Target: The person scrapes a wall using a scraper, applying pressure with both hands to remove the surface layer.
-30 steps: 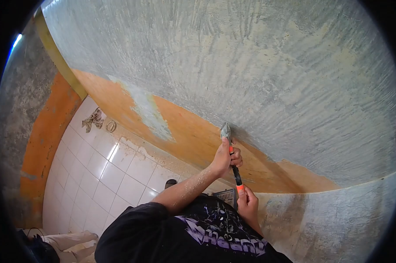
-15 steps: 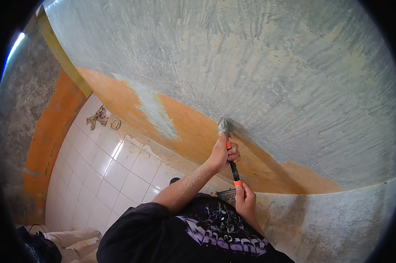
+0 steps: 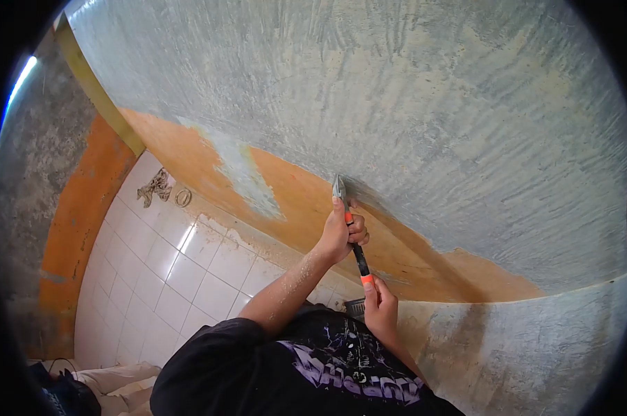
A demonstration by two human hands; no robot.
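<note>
A scraper [image 3: 359, 260] with a black and orange handle is in both hands, its metal head up against the wall [image 3: 424, 139] where grey surface meets orange paint. My left hand [image 3: 339, 232] wraps round the handle just below the head, with the thumb stretched along it. Lower down, my right hand [image 3: 381, 301] closes on the handle's orange butt end. The head's working edge is too small to make out clearly. Pale dust speckles my left forearm [image 3: 285, 288].
Below runs a band of orange paint [image 3: 306, 215] above a white tiled floor [image 3: 181, 291]. A crumpled rag [image 3: 156, 187] and a tape-like ring [image 3: 182, 197] lie by the wall. A floor grate [image 3: 355, 307] is near my body; someone's pale-trousered legs [image 3: 116, 381] show lower left.
Both hands and the scraper have shifted left and slightly up along the edge of the orange paint. The grip looks the same.
</note>
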